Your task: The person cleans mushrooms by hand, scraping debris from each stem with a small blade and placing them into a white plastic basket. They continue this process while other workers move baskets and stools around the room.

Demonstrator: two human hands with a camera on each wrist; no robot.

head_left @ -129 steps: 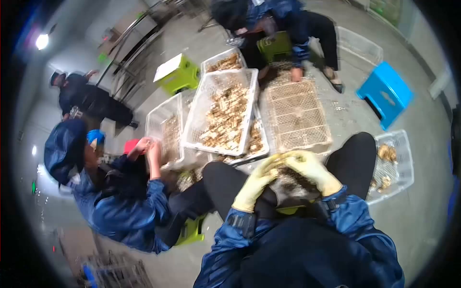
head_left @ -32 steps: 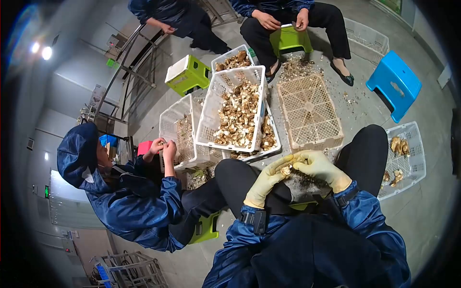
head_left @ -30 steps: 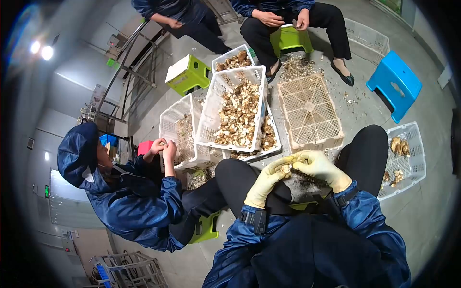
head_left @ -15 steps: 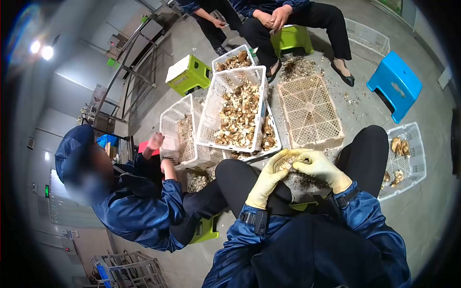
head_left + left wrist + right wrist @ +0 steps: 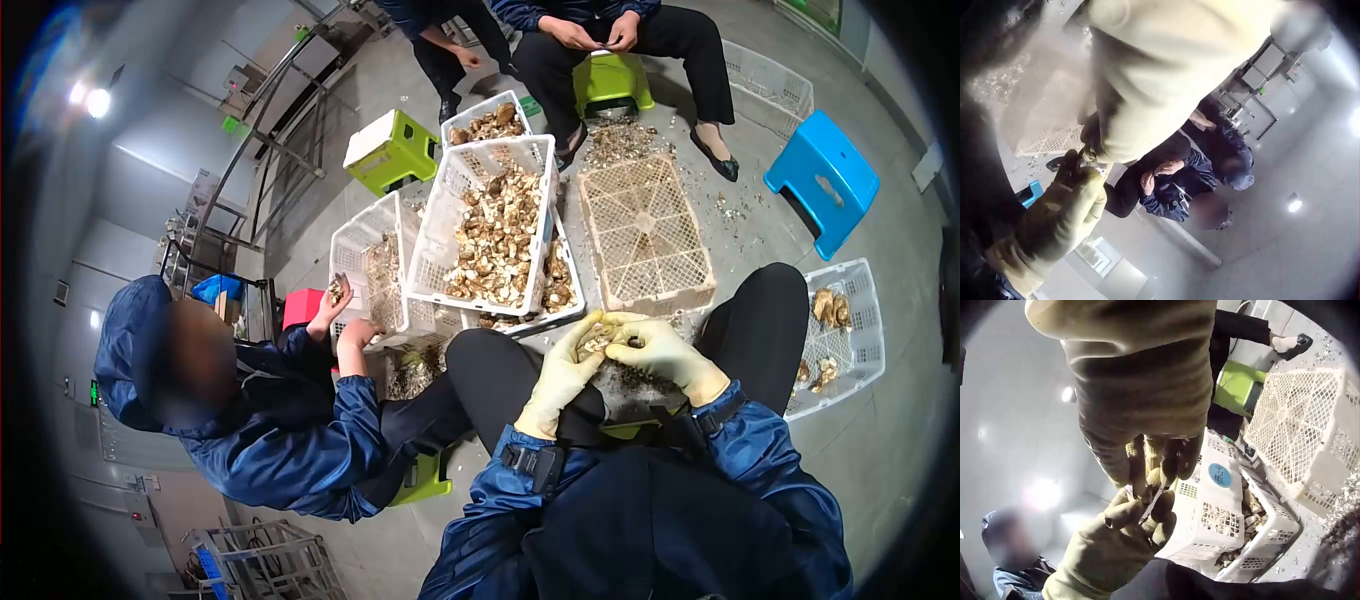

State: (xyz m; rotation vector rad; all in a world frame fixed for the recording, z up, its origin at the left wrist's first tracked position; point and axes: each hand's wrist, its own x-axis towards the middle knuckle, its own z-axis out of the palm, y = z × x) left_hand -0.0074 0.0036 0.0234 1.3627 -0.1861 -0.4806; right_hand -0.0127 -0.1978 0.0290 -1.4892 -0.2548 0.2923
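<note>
Both of my hands wear pale yellow gloves and meet above my lap. The left hand [image 5: 560, 374] holds a small pale mushroom-like piece [image 5: 595, 340] between its thumb and curled fingers. Close against it on the right, my right hand [image 5: 668, 354] has its fingers bent around a thin, blade-like item [image 5: 1154, 505], seen edge-on in the right wrist view, pointing down at the left hand [image 5: 1107, 553]. The gloves hide most of both things. In the left wrist view the left hand [image 5: 1154, 81] covers the top and the right hand [image 5: 1063, 228] is lower left.
White crates of brown and pale pieces [image 5: 495, 240] stand ahead, beside an upturned crate [image 5: 648, 235]. A crate [image 5: 858, 350] lies at right, a blue stool [image 5: 825, 180] behind it. One person [image 5: 280, 435] sits at left, another [image 5: 620, 30] opposite; someone stands at the back.
The piece in my left hand is turned slightly and the gloves have barely moved. At left, the seated person's raised hand has opened out. Opposite, the seated person's clasped hands have come apart to the fingertips.
</note>
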